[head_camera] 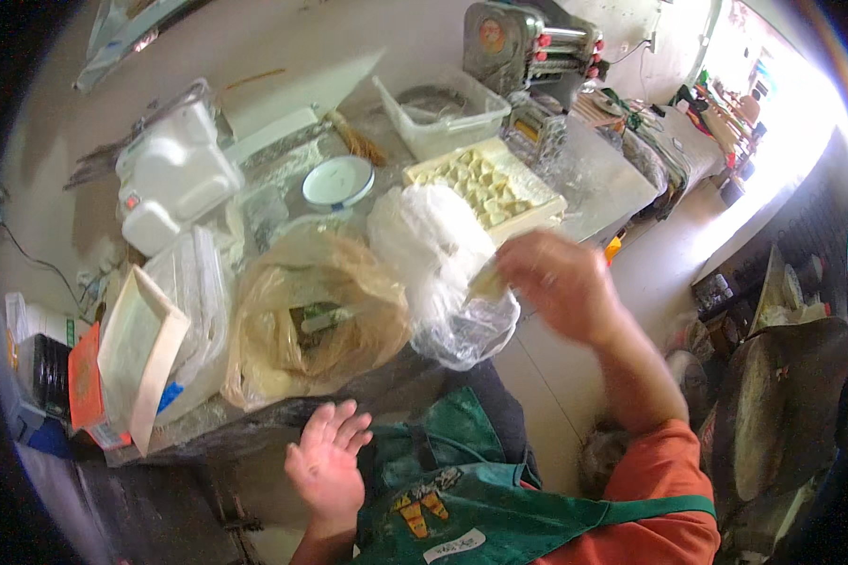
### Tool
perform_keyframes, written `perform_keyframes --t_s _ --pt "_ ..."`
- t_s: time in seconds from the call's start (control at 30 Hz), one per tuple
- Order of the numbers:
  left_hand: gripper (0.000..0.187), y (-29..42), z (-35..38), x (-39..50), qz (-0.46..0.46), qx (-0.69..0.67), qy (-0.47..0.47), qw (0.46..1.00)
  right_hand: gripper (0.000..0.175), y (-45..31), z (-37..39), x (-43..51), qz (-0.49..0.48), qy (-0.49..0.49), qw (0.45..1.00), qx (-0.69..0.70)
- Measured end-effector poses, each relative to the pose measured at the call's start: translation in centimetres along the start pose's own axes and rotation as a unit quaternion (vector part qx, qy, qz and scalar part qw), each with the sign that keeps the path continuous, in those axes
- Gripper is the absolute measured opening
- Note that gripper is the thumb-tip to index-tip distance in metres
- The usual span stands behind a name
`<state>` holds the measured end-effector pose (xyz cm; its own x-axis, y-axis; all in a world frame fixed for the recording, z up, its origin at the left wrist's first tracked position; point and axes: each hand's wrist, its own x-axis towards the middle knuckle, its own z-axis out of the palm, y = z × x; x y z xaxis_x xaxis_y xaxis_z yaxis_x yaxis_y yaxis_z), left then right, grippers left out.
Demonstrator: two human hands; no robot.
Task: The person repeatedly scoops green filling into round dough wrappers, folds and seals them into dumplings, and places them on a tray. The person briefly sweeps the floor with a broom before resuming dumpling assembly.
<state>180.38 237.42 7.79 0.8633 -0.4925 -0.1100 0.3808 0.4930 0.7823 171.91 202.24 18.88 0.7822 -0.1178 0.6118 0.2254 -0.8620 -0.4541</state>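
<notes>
My right hand (558, 282) is raised, blurred, at the near right of a white plastic bag (434, 247). Its fingers hold a small pale yellowish piece (486, 286), perhaps dough, over the clear mouth of the bag. My left hand (331, 459) is palm up with fingers apart and nothing in it, in front of the table's near edge. Left of the white bag lies an open tan plastic bag (318, 318) with something green and a pale utensil inside. Behind the white bag, a wooden tray (555, 208) holds many folded dumplings (480, 187).
A blue-rimmed white enamel bowl (338, 181), a clear plastic bin (459, 123), and a dough-rolling machine (533, 49) stand farther back. At left are a white plastic case (177, 173), stacked clear containers (201, 304), a tilted wooden tray (159, 339) and an orange box (88, 388).
</notes>
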Motion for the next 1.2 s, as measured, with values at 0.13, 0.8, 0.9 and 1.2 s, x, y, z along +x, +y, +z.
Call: perform_keyframes --t_s 0.13,0.8,0.9,1.2 --pt "0.071 -0.3 -4.8 -1.9 -0.008 0.064 0.081 0.995 0.017 10.2 -4.8 4.0 0.146 0.077 0.981 -0.101" --pt "0.084 0.7 -14.3 -9.4 0.021 0.002 0.119 0.993 0.021 33.8 5.9 10.7 0.265 0.019 0.951 -0.155" --pt "0.084 0.8 -12.1 -7.4 -0.055 0.122 0.242 0.961 0.026 33.3 5.3 11.4 0.250 0.004 0.943 -0.222" --pt "0.029 2.1 -7.4 -1.5 0.148 0.388 0.189 0.890 0.019 4.8 5.8 4.0 -0.003 0.100 0.994 -0.044"
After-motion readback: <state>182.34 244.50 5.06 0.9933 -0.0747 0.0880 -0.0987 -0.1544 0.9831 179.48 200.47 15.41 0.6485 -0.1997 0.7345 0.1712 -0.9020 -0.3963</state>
